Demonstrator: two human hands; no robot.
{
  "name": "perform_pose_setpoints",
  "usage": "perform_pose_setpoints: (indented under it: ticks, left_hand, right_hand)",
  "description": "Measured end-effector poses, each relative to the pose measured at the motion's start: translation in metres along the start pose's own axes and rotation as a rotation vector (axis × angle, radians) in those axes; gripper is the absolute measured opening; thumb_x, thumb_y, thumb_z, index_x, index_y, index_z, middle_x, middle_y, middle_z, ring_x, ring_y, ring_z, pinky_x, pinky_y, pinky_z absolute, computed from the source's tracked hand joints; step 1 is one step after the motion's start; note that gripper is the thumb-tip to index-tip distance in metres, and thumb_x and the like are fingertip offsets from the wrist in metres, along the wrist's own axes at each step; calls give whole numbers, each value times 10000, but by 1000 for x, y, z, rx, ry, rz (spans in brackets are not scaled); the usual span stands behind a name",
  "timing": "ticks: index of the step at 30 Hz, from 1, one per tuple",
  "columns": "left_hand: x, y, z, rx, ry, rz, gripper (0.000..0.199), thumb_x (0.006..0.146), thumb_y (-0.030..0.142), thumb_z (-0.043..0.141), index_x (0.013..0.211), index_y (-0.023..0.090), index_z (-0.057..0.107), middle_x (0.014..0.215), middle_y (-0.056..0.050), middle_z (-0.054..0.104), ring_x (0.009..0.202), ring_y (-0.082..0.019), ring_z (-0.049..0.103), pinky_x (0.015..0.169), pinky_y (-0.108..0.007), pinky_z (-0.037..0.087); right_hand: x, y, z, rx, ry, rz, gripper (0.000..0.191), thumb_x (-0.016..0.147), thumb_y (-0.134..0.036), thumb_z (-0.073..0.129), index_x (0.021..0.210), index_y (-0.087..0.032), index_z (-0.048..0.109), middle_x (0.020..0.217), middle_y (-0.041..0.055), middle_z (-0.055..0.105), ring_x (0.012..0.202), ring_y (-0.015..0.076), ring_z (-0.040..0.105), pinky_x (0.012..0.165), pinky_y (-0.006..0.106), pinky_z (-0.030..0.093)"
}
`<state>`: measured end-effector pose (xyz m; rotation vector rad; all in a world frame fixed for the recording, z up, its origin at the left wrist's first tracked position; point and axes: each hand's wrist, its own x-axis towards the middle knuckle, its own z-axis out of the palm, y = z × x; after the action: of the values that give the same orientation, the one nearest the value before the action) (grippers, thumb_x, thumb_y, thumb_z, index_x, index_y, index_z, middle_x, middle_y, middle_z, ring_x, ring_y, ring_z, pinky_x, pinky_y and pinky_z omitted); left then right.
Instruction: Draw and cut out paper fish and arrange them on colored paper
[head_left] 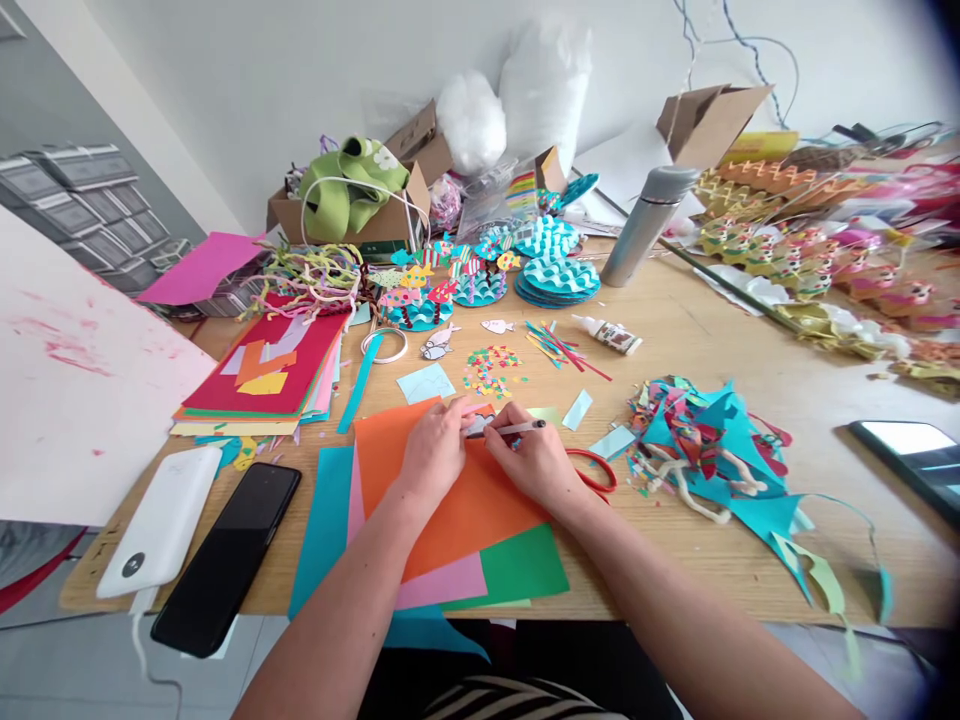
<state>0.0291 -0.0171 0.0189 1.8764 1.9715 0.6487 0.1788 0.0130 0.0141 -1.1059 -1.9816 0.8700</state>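
Observation:
My right hand (531,458) is closed round a pen (525,428) with a dark end, its tip hidden near a small white cutout (480,424). My left hand (437,446) lies just left of it, fingers bent over the far edge of the orange sheet (465,505), pressing on the small paper pieces there. Blue, pink and green sheets (529,565) stick out beneath the orange one. Red scissor handles (600,475) show beside my right wrist, the blades hidden. Beyond my hands lie a pile of confetti (491,370) and a fish cutout (439,342).
At left are a stack of coloured paper (262,365), a white power bank (161,520) and a black phone (229,560). Blue scraps (712,440) heap at right. Behind stand a glue bottle (609,334), wavy blue discs (556,280) and a steel flask (649,228).

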Motion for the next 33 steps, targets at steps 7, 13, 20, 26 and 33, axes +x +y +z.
perform_pose_setpoints:
  ticks: [7, 13, 20, 26, 33]
  left_hand:
    - [0, 2, -2, 1, -8, -5, 482, 831, -27, 496, 1268, 173, 529, 1088, -74, 702, 1057, -161, 642, 925, -276, 479]
    - [0, 2, -2, 6, -11, -4, 470, 833, -24, 504, 1257, 177, 530, 1099, -71, 701, 1068, -157, 637, 933, -273, 478]
    - [0, 3, -2, 35, 8, 0, 462, 827, -21, 513, 1241, 181, 548, 1082, -62, 704, 1058, -176, 636, 873, -268, 501]
    - [0, 2, -2, 17, 1, 4, 476, 826, -29, 501, 1251, 180, 539, 1063, -57, 714, 1076, -171, 628, 897, -274, 492]
    - [-1, 4, -2, 58, -3, -4, 461, 850, 9, 502, 1262, 212, 542, 1049, -52, 707, 1051, -173, 633, 877, -266, 494]
  right_hand:
    - [1, 0, -1, -5, 17, -16, 132, 815, -268, 491, 697, -223, 453, 588, -15, 572, 530, 133, 505, 537, 241, 365]
    - [1, -1, -2, -21, 14, -12, 128, 818, -268, 483, 702, -220, 463, 598, -9, 579, 534, 133, 507, 544, 242, 363]
    - [1, 1, -2, -24, 19, -8, 130, 821, -269, 484, 702, -216, 482, 597, -8, 575, 530, 133, 504, 546, 246, 363]
    - [2, 0, -3, -19, 16, 6, 131, 815, -270, 485, 697, -214, 489, 589, -5, 572, 525, 135, 500, 547, 253, 364]
    - [3, -1, -5, -29, 19, 17, 131, 808, -282, 491, 701, -209, 501, 579, -6, 580, 506, 130, 492, 527, 252, 357]
